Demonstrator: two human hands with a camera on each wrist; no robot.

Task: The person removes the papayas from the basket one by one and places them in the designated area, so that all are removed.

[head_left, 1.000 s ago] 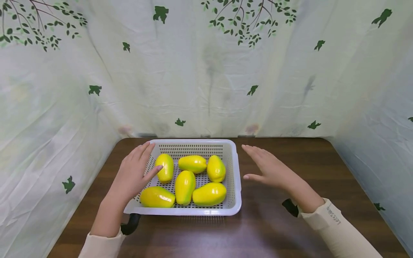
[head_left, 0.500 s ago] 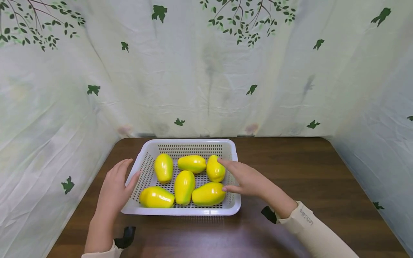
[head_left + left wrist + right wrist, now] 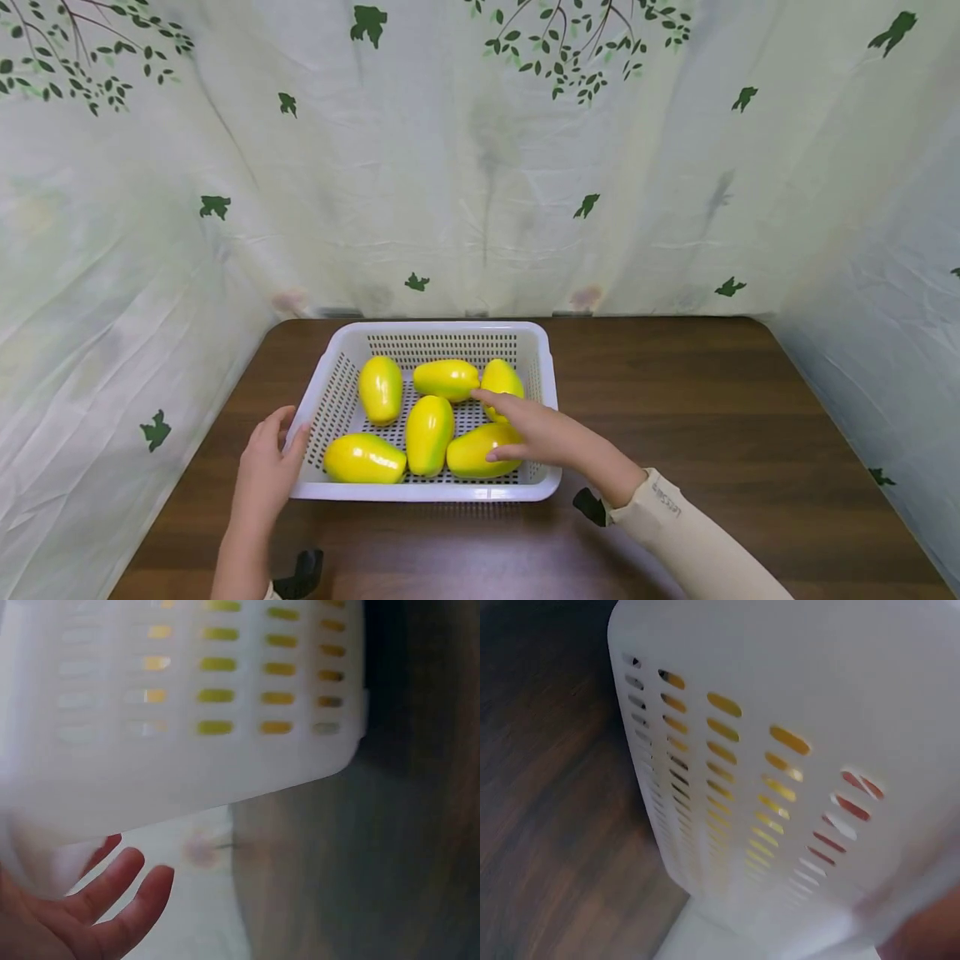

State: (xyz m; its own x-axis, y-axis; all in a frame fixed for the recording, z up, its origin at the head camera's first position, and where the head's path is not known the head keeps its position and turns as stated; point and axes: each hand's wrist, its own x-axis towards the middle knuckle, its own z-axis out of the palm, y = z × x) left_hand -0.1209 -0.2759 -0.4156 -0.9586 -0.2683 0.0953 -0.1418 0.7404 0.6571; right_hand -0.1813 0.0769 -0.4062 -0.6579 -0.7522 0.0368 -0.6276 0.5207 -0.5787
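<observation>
A white basket [image 3: 551,392] with little holes sits on a brown table [image 3: 712,400]. Six yellow fruits lie inside it.

The right hand [image 3: 543,433] reaches over the right wall of the basket. Its fingers [image 3: 498,402] are stretched out, not curled. They lie across the fruit in the back right corner [image 3: 501,377]. The thumb rests on the fruit at the front right [image 3: 468,454]. The hand touches these two fruits but does not grip them. The fingertips point toward the middle back fruit [image 3: 446,379] and are just beside it.

The left hand [image 3: 266,471] is at the front left corner of the basket, on the outside. Its fingers [image 3: 279,418] are loose and straight. The thumb touches the rim there. The fruit at the front left [image 3: 363,458] is near this hand, but the basket wall is between them.

The left wrist view is blurry. It shows the basket wall [image 3: 187,697] from close up, with yellow shining through the holes, and straight fingers [image 3: 112,881] just below it. The right wrist view shows only the basket wall [image 3: 795,750] and the table [image 3: 547,825].

Two more fruits lie in the basket, one at the back left [image 3: 380,389] and one in the middle [image 3: 428,433]. Neither hand touches them. A pale cloth with green leaves [image 3: 480,150] hangs behind the table.
</observation>
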